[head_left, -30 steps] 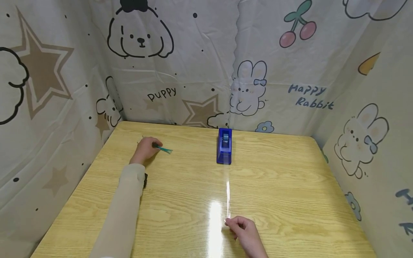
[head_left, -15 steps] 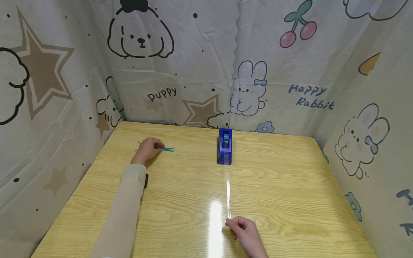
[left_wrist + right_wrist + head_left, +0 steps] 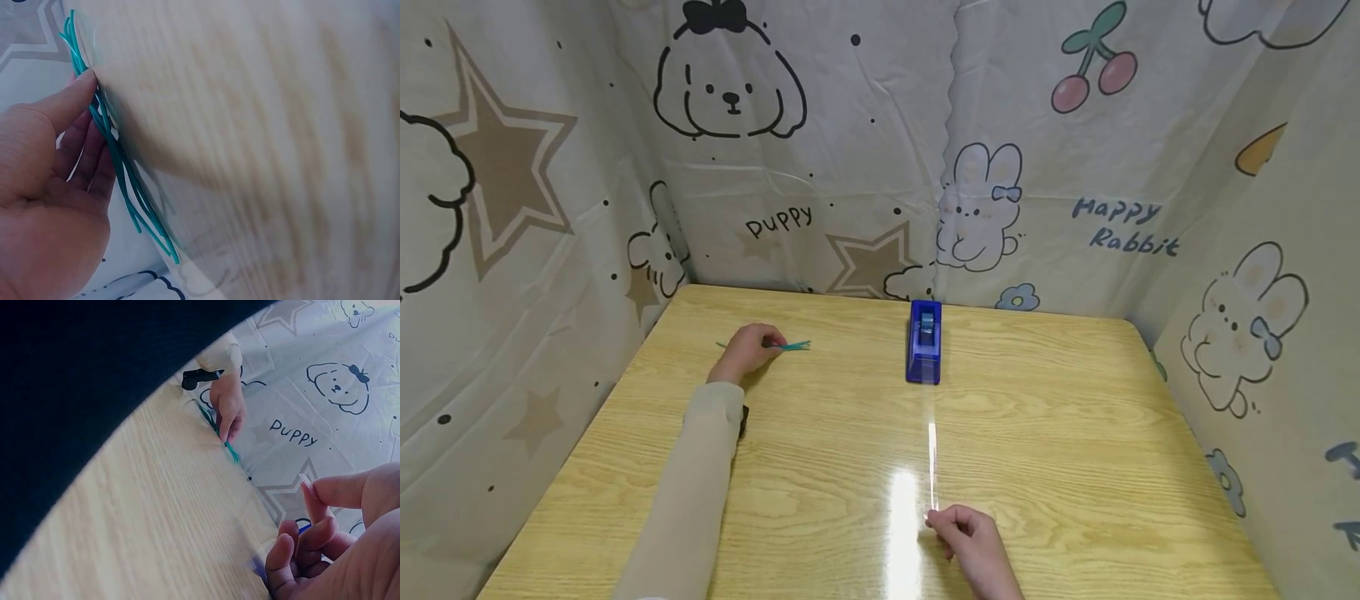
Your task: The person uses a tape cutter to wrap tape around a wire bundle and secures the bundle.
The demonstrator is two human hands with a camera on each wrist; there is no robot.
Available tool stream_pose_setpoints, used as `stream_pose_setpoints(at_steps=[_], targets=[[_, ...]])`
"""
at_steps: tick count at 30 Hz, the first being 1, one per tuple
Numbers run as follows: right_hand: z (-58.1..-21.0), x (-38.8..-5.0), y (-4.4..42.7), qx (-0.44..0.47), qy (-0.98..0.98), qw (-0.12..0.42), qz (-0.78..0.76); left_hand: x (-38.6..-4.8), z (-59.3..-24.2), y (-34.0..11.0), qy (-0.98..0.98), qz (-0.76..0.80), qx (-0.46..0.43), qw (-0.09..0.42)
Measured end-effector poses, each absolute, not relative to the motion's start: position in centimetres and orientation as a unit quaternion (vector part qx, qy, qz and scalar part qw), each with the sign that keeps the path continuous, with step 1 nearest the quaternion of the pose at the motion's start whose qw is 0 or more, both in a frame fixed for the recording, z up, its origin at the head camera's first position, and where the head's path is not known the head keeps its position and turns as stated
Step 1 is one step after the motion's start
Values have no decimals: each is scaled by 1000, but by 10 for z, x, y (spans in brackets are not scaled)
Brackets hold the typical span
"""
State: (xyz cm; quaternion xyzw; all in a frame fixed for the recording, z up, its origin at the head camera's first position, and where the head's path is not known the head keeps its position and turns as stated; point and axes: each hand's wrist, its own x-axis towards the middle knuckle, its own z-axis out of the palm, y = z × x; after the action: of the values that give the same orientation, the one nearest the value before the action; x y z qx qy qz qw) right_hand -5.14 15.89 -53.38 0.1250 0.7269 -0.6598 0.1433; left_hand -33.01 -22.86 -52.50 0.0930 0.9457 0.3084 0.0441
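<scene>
At the left rear of the table, my left hand (image 3: 750, 350) pinches a bundle of thin green wires (image 3: 797, 345) between thumb and fingers. Several loose strands of the green wires (image 3: 128, 178) spread out on both sides of the grip in the left wrist view, close to the tabletop. My right hand (image 3: 973, 546), near the front, pinches the free end of a strip of clear tape (image 3: 933, 467) between thumb and forefinger. That strip runs straight back to a blue tape dispenser (image 3: 913, 358), which stands upright at the back middle with its roll in it.
The wood-grain table (image 3: 1075, 450) carries a bright glare patch left of the tape. A printed curtain (image 3: 865, 150) encloses the back and both sides. A black wrist device (image 3: 199, 378) sits at the left cuff.
The green wires have swung from a downward slant to nearly level, and my left hand has shifted slightly right. My right hand and the stretched tape hold almost still.
</scene>
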Motion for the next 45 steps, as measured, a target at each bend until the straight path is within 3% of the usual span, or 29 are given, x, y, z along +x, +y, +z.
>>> stream_pose_setpoints(at_steps=[26,45], targets=[[-535,-51,162,107,740,144,-648,-334,-526,-217,962,236,114,73],[-534,-51,160,107,734,130,-658,-332,-523,-217,960,238,139,42]])
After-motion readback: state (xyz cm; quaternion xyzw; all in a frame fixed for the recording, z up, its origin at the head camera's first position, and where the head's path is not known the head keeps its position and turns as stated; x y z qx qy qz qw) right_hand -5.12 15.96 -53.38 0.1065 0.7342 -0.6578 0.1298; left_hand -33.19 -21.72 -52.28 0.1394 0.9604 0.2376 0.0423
